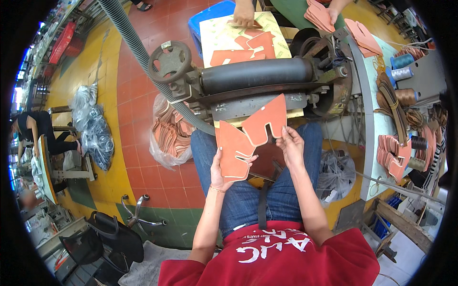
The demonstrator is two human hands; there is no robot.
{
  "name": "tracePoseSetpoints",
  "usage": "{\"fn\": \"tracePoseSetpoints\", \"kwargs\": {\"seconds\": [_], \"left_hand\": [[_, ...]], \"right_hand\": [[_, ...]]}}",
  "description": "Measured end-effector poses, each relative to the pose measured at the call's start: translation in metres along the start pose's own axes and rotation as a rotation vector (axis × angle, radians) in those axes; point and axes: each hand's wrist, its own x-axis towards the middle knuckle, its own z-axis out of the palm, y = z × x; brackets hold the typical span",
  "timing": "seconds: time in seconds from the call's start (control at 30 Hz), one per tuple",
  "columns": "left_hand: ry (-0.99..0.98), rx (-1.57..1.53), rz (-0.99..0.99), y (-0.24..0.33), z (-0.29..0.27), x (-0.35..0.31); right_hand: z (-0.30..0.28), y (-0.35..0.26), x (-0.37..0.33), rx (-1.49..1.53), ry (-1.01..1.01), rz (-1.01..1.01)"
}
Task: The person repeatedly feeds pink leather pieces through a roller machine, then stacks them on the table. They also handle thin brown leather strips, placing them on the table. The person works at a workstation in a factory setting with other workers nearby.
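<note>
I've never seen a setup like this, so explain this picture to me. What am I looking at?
There's no robot here, just a person at work. A head-worn camera looks down past their red shirt; its wide lens bends straight edges. Their left hand and right hand hold salmon cut-outs in front of a dark roller machine. I can't tell whether those are joined. Beyond the roller, a pale board bears more salmon pieces, with another person's hand over it. On the right, a table holds thread spools and further pieces.
</note>
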Motion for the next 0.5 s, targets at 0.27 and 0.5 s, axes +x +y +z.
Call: {"fn": "tracePoseSetpoints", "kwargs": {"seconds": [0.27, 0.5], "left_hand": [[-0.028, 0.005, -0.039, -0.007, 0.009, 0.001], [-0.078, 0.075, -0.046, -0.011, 0.013, 0.006]], "right_hand": [[0.035, 0.002, 0.009, -0.052, 0.014, -0.217], [0.004, 0.026, -0.050, -0.199, -0.185, -0.072]]}}
